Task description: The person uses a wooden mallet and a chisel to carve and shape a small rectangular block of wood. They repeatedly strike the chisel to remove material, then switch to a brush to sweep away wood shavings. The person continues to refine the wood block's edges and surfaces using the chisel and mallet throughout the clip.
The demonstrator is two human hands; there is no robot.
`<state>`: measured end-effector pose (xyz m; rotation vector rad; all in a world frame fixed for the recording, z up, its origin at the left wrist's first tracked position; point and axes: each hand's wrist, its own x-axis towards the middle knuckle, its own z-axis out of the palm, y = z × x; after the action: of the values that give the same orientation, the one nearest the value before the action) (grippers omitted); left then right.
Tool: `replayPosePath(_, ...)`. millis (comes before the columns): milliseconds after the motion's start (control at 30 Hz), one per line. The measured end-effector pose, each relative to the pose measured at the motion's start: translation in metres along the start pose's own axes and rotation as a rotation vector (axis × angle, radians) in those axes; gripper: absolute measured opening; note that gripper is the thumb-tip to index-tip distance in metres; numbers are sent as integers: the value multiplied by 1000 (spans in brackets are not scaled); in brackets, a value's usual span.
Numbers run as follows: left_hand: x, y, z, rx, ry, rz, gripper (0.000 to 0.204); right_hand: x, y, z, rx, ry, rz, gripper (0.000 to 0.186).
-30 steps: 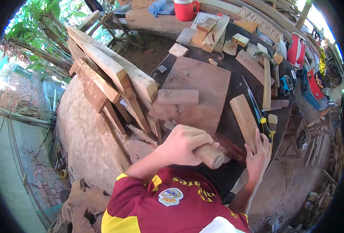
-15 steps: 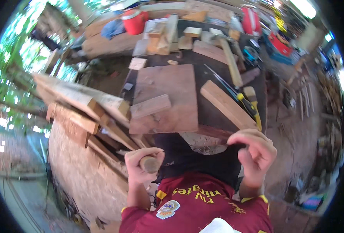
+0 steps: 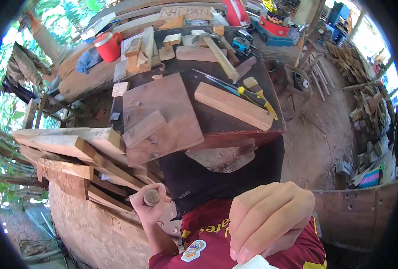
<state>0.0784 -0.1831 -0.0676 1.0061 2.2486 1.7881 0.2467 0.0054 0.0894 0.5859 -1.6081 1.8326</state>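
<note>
Low in the frame, left of centre, the left hand (image 3: 148,207) is wrapped tight around one round wooden handle (image 3: 152,197), its cut end facing up at the camera. The right hand (image 3: 267,220) looms big at lower centre-right, fingers curled inward; whether it holds anything, I cannot tell. Between them, a dark red shirt (image 3: 212,233) and black shorts (image 3: 194,179).

Up on the dark table (image 3: 217,121) in the middle of the frame: one wide square board (image 3: 163,112) with one short block (image 3: 144,128) lying on its lower left part. To the right, one long pale plank (image 3: 233,106) lies slanted. Just above it, one saw with a yellow-and-black handle (image 3: 253,96) and one brush (image 3: 251,82) beside it.

Upper left, one red jug (image 3: 108,46) stands on a bench, one blue cloth (image 3: 87,59) just beside it. More offcuts crowd the top of the table, too jumbled to count. At the left edge, a stack of thick beams (image 3: 69,145) juts in, at least four.
</note>
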Motion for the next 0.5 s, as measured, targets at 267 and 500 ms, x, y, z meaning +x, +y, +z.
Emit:
replayPosePath(267,1,-4,4,33,-20,-39,6,-5,-9,-6,-28,107,16,8)
replayPosePath(500,33,-11,30,55,-109,11,4,-24,-2,-29,-254,295,9,14)
